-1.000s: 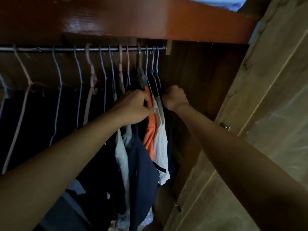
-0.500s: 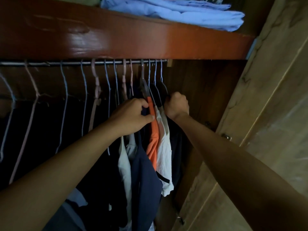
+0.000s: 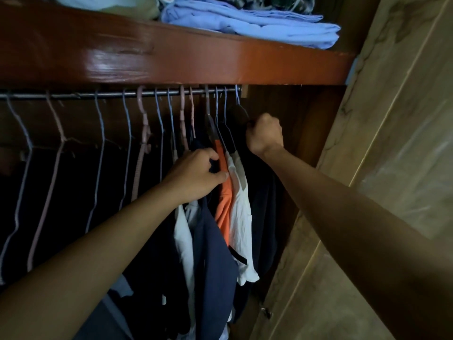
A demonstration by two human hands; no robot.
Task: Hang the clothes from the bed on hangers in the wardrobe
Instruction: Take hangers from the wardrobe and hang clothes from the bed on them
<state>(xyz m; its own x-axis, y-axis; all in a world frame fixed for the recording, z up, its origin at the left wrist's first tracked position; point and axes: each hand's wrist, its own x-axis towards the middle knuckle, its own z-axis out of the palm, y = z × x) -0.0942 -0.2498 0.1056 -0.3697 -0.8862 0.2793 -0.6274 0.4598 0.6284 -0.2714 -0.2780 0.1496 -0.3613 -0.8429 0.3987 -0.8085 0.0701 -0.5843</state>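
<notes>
1. Now we have both hands up inside the wardrobe, working at the right end of the rail point(image 3: 110, 94), where the hung clothes are bunched together.
2. Our right hand point(image 3: 266, 133) is curled into a fist round the shoulder of the last hanger point(image 3: 241, 111), the one nearest the wardrobe's side wall; a dark garment point(image 3: 263, 204) hangs below it, too dim to make out clearly. We judge the grip is there to steady the hanger while the hook settles on the rail.
3. Our left hand point(image 3: 196, 174) pinches the neighbouring clothes with curled fingers and thumb, at the edge of the orange garment point(image 3: 225, 212) and just beside the white top point(image 3: 241, 217). That hold seems meant to keep them leftward so the newest piece has room.
4. A navy garment point(image 3: 213, 266) and another white one hang under our left wrist, already on hangers.
5. Further left, many bare wire hangers point(image 3: 98, 155) wait on the rail, so there is spare capacity.
6. Above, folded blue cloth point(image 3: 257, 25) lies on the red-brown shelf point(image 3: 171, 60); the pale door point(image 3: 392, 168) stands open at right.
7. The bed is out of view.
</notes>
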